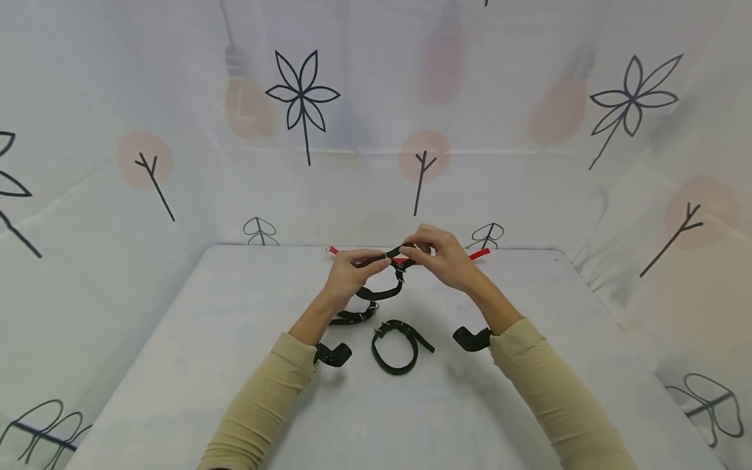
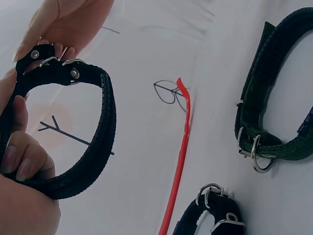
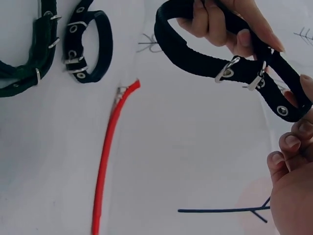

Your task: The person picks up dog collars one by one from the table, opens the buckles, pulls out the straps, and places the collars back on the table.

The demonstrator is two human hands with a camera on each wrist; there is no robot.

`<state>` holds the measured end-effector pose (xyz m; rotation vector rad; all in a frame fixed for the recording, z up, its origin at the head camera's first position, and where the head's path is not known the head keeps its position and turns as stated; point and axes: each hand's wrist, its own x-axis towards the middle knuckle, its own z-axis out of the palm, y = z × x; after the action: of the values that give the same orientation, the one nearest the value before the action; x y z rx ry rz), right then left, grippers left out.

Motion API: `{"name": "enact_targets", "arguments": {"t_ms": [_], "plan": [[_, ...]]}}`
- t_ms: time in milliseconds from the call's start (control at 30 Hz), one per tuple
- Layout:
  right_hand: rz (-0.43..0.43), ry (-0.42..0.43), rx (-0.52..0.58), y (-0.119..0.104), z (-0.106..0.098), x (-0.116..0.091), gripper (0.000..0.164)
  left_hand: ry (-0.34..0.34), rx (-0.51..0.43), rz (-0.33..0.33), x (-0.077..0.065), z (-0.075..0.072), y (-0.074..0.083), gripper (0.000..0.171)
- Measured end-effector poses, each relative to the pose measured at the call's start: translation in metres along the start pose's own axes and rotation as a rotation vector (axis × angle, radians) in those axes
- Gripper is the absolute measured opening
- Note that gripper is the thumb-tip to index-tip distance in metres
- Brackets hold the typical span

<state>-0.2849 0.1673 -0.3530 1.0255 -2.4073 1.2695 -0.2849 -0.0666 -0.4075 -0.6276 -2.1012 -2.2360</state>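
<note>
The held collar (image 1: pixel 380 295) is off the table, strung between the two hands, its loop hanging below the fingers in the head view. The left hand (image 1: pixel 346 275) grips one side of the band, fingers curled inside the loop. The right hand (image 1: pixel 442 258) pinches the strap at the buckle (image 3: pixel 257 78) end with its fingertips. The hands are close together but apart, joined by the collar. Beyond the buckle the strap bends in a short fold at the right fingertips, with a metal eyelet (image 3: pixel 282 110) showing on it; I cannot tell whether the tip is through the buckle.

Below the held loop, beside the left wrist, lies the middle collar (image 1: pixel 355 318), black with metal fittings and partly hidden by the arm. Nearer the person is the near collar (image 1: pixel 395 371), lying as a ring with its loose end pointing right; it looks dark green in the wrist views. The red strip (image 1: pixel 480 254) lies along the far part of the table (image 1: pixel 235 385), behind the hands, which cover its middle.

Both forearms are in tan sleeves (image 1: pixel 258 398), with a black mount (image 1: pixel 472 339) at each wrist. Around the table hangs a pale cloth (image 1: pixel 358 196) printed with flowers (image 1: pixel 301 95), twigs and pinkish bulbs.
</note>
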Motion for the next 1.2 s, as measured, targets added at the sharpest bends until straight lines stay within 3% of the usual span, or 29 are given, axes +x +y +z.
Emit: {"name": "enact_targets", "arguments": {"t_ms": [267, 400, 500, 667, 933, 1100, 1200], "plan": [[0.005, -0.032, -0.030, -0.0023, -0.0028, -0.0006, 0.011, -0.025, 0.014, -0.002, 0.0004, 0.0012, -0.0005, 0.026], [0.035, 0.019, -0.043, -0.0024, -0.0059, -0.0022, 0.011, -0.015, 0.003, 0.000, -0.0008, 0.0010, 0.0003, 0.028], [0.102, 0.086, -0.023, -0.0023, -0.0082, -0.0031, 0.014, 0.003, -0.021, 0.006, -0.0006, -0.0001, -0.0002, 0.028], [0.198, 0.167, 0.145, -0.0012, -0.0071, -0.0047, 0.020, 0.018, -0.066, 0.030, -0.0011, -0.0025, 0.0000, 0.021], [0.236, 0.233, 0.516, -0.0006, -0.0060, -0.0060, 0.023, -0.027, -0.054, 0.111, -0.0029, -0.0053, -0.0003, 0.022], [0.251, 0.246, 0.560, -0.0048, -0.0055, -0.0065, 0.023, -0.069, -0.031, 0.115, -0.0036, -0.0069, -0.0009, 0.023], [0.251, 0.223, 0.500, -0.0064, -0.0047, -0.0062, 0.024, -0.099, -0.009, 0.112, -0.0027, -0.0067, -0.0011, 0.024]]}}
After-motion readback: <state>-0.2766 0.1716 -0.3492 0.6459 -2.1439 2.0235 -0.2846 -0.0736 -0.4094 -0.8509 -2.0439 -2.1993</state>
